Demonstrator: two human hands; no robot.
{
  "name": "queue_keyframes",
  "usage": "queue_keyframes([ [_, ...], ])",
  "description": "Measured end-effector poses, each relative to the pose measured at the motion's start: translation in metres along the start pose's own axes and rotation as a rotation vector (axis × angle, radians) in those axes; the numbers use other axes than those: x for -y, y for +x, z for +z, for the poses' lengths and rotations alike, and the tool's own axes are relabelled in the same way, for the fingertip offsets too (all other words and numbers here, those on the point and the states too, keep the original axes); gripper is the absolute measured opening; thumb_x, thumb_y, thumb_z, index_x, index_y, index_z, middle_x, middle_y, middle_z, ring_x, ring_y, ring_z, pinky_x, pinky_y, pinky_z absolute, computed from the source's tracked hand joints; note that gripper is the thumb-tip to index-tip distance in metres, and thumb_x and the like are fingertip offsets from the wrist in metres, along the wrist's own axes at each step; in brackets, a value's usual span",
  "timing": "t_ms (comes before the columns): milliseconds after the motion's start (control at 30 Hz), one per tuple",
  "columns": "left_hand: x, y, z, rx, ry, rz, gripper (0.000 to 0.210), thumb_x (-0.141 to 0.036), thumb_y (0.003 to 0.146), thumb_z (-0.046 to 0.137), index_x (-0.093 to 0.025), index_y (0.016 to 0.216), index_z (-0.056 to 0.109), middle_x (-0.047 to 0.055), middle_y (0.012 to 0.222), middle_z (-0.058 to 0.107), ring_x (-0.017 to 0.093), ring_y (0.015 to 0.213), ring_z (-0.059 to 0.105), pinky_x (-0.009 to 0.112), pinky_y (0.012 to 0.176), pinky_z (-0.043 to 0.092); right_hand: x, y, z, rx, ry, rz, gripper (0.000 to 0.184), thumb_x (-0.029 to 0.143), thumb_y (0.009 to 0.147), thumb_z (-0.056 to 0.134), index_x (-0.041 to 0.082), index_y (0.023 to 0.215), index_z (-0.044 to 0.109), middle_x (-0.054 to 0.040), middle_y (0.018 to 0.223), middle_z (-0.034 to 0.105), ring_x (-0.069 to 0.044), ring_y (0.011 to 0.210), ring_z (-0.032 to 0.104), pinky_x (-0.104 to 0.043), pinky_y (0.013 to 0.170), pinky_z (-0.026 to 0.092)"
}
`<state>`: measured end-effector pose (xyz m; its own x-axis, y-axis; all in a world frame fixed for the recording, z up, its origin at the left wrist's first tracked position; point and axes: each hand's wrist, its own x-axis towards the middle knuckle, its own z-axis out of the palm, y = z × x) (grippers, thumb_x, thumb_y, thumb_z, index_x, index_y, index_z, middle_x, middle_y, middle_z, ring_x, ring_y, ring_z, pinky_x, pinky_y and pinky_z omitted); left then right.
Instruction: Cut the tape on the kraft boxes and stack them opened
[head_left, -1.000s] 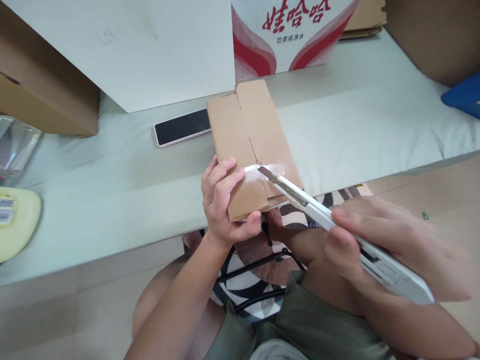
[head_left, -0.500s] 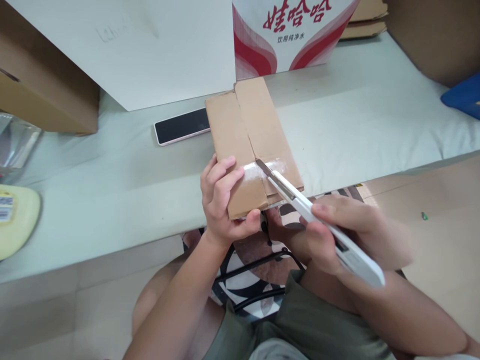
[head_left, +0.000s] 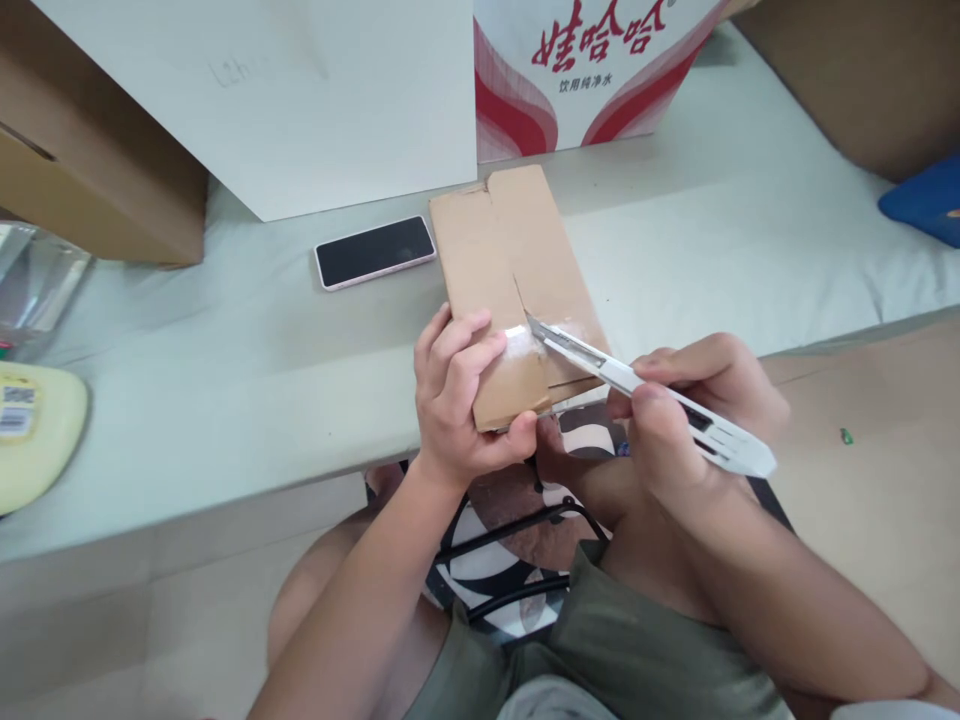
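A small brown cardboard box [head_left: 517, 240] rests at the front of the pale-covered surface, its two top flaps meeting along a middle seam. Clear tape [head_left: 517, 345] crosses the seam at the near end. My left hand [head_left: 469, 400] grips the box's near left corner, fingers on top and thumb on the near side. In my right hand [head_left: 690, 420] is a white utility knife [head_left: 667, 405], pinched between thumb and fingers. Its blade is out, and the tip is at the seam beside the tape. How deep the tip sits I cannot tell.
A phone [head_left: 375, 252] lies left of the box. Behind stands a large white carton [head_left: 300, 100] with red print. A brown carton [head_left: 150, 150] and a pale yellow bottle [head_left: 37, 440] are at the left; a blue object [head_left: 926, 200] is at the far right.
The knife has tilted flatter, its handle end swinging up in the view, with the tip still at the seam by the tape. The box and left hand appear slightly farther right.
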<state>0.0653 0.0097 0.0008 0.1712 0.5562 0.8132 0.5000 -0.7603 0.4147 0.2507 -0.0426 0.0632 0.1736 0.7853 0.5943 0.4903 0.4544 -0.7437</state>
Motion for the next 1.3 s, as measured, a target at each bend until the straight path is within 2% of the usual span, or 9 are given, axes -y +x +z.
queue_keyframes([
  [233,0.001,0.000,-0.002,0.015,0.014,-0.004,0.052,-0.057,0.090,0.055,-0.023,0.130,0.055,0.015,0.131,0.064,0.034,0.122,0.063,0.060,0.115,0.044,0.002,-0.008,-0.009,-0.064,-0.048,-0.080,0.008,0.023,0.087,0.062,0.025,0.079,0.061,0.0026,0.058,0.059,-0.011,0.042,0.050,-0.028,0.038,0.037],
  [500,0.005,-0.002,-0.006,0.041,0.029,-0.012,0.053,-0.060,0.092,0.052,-0.023,0.130,0.055,0.015,0.131,0.062,0.033,0.126,0.062,0.060,0.114,0.045,0.011,0.000,-0.007,0.061,0.041,0.009,0.014,0.013,0.083,0.063,0.025,0.079,0.057,0.0067,0.055,0.052,-0.011,0.043,0.051,-0.026,0.040,0.036],
  [700,0.006,-0.001,-0.006,0.043,0.055,-0.009,0.052,-0.061,0.091,0.050,-0.024,0.127,0.055,0.015,0.128,0.063,0.034,0.123,0.062,0.062,0.113,0.046,0.011,-0.004,-0.016,0.098,0.137,0.011,0.011,0.016,0.085,0.062,0.025,0.081,0.059,0.0042,0.057,0.058,-0.013,0.042,0.053,-0.028,0.040,0.038],
  [833,0.008,-0.002,-0.007,0.031,0.022,-0.008,0.053,-0.059,0.091,0.051,-0.025,0.131,0.055,0.015,0.130,0.062,0.036,0.124,0.062,0.061,0.109,0.048,0.001,0.000,-0.014,-0.011,0.256,-0.013,0.009,0.022,0.089,0.062,0.025,0.081,0.063,0.0032,0.058,0.059,-0.014,0.040,0.052,-0.028,0.037,0.039],
  [900,0.011,-0.004,-0.009,0.015,-0.016,-0.010,0.053,-0.060,0.092,0.053,-0.026,0.133,0.055,0.014,0.132,0.062,0.036,0.125,0.061,0.059,0.110,0.047,-0.008,0.006,-0.011,-0.121,0.311,-0.098,0.012,0.028,0.091,0.065,0.025,0.080,0.064,0.0042,0.056,0.058,-0.013,0.038,0.051,-0.027,0.035,0.039],
  [967,0.016,-0.005,-0.010,-0.002,-0.047,-0.024,0.056,-0.064,0.091,0.054,-0.028,0.135,0.056,0.013,0.134,0.061,0.035,0.126,0.061,0.058,0.113,0.044,-0.019,0.011,-0.006,-0.294,0.317,-0.187,0.017,0.041,0.095,0.065,0.026,0.086,0.064,0.0060,0.056,0.057,-0.012,0.037,0.052,-0.025,0.032,0.038],
  [1033,0.021,-0.006,-0.012,-0.007,-0.055,-0.026,0.063,-0.071,0.088,0.056,-0.030,0.136,0.055,0.012,0.136,0.060,0.034,0.125,0.061,0.058,0.114,0.043,-0.031,0.014,0.000,-0.348,0.232,-0.158,0.024,0.052,0.098,0.060,0.028,0.098,0.062,0.0052,0.065,0.064,-0.014,0.044,0.060,-0.024,0.036,0.043],
  [1167,0.032,-0.007,-0.016,0.002,-0.042,-0.026,0.068,-0.073,0.084,0.060,-0.033,0.138,0.053,0.010,0.136,0.059,0.032,0.126,0.060,0.056,0.112,0.047,-0.058,0.015,0.012,0.094,-0.165,0.131,0.027,0.041,0.093,0.063,0.025,0.115,0.062,-0.0074,0.108,0.074,-0.023,0.092,0.075,-0.039,0.076,0.062],
  [1300,0.040,-0.007,-0.019,-0.059,-0.092,-0.066,0.064,-0.072,0.087,0.058,-0.033,0.137,0.056,0.010,0.138,0.061,0.032,0.130,0.060,0.054,0.112,0.048,-0.083,0.016,0.021,0.406,-0.473,0.381,0.061,0.042,0.085,0.064,0.016,0.140,0.058,-0.0204,0.127,0.065,-0.038,0.120,0.063,-0.057,0.101,0.053],
])
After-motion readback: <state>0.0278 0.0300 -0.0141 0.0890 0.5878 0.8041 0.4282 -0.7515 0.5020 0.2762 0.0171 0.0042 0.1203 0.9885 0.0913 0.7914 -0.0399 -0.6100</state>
